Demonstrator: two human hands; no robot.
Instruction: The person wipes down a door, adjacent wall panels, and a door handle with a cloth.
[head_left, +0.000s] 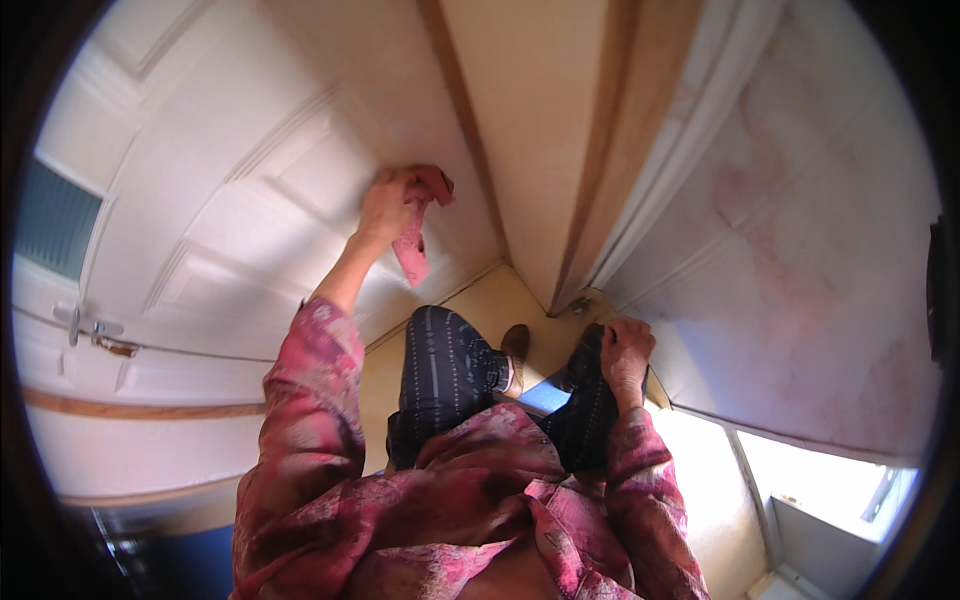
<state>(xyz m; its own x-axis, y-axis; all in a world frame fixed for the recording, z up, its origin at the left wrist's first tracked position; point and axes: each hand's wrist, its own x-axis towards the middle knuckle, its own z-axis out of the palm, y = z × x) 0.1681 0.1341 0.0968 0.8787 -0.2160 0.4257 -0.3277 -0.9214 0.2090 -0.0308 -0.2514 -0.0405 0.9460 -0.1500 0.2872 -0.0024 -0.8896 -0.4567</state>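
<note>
My left hand (388, 204) grips a pink cloth (414, 238) and presses it against the lower part of a white panelled door (300, 217). One end of the cloth hangs below my fingers, and another part spreads out to their right. My right hand (628, 345) rests on my right knee, its fingers curled; nothing shows in it. Both my knees (442, 367) are bent, in dark patterned trousers.
A metal door handle (73, 324) juts out at the left. Wooden trim (469, 127) runs down the wall corner. At the right stands a white panel (787, 262) with reddish smears. A blue patch (545, 396) lies on the floor between my legs.
</note>
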